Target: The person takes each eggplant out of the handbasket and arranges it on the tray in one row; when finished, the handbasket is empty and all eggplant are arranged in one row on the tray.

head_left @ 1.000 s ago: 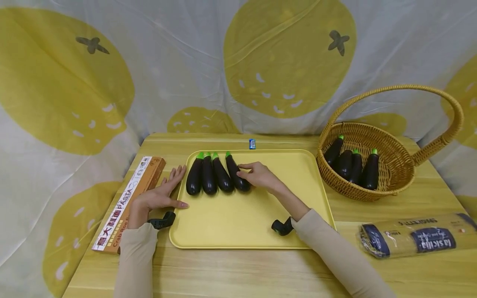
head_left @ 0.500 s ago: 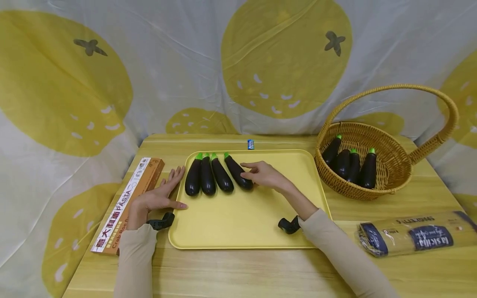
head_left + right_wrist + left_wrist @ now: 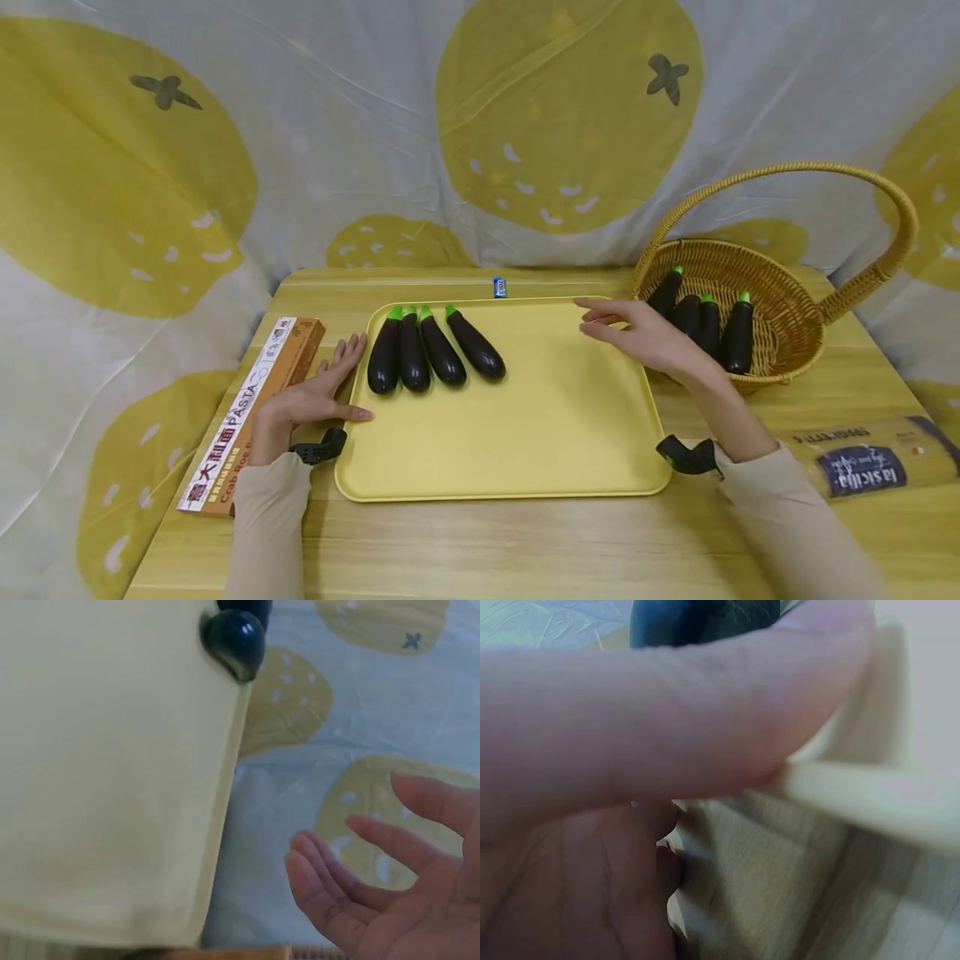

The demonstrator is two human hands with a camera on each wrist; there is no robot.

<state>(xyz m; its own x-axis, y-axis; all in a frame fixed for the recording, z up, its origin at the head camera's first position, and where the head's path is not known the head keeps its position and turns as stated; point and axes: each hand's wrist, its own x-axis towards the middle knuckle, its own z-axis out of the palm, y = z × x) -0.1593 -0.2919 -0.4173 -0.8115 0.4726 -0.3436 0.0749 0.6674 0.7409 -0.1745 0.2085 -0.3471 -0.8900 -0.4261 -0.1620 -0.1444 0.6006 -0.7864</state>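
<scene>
Several dark eggplants with green stems lie side by side at the left of a yellow tray (image 3: 510, 442). The rightmost eggplant (image 3: 477, 345) sits slightly apart at its lower end from its neighbour (image 3: 443, 350). My left hand (image 3: 315, 398) rests at the tray's left edge, its thumb (image 3: 727, 727) on the rim and its fingers spread. Over the tray's right side, near a wicker basket (image 3: 798, 342), hovers my right hand (image 3: 645, 337). Nothing is in its loosely extended fingers, as the right wrist view also shows. Several eggplants (image 3: 738, 335) lie in the basket, partly hidden by that hand.
Left of the tray lies an orange and white pasta box (image 3: 255, 412), close to my left forearm. A spaghetti packet (image 3: 877, 458) lies at the right, partly behind my right sleeve. Beyond the tray is a small blue packet (image 3: 500, 287); a lemon-print cloth (image 3: 375, 125) hangs behind.
My right hand has let go of the rightmost eggplant and moved right, toward the basket. That eggplant's lower end shifted slightly right before the release. My left hand has stayed at the tray edge.
</scene>
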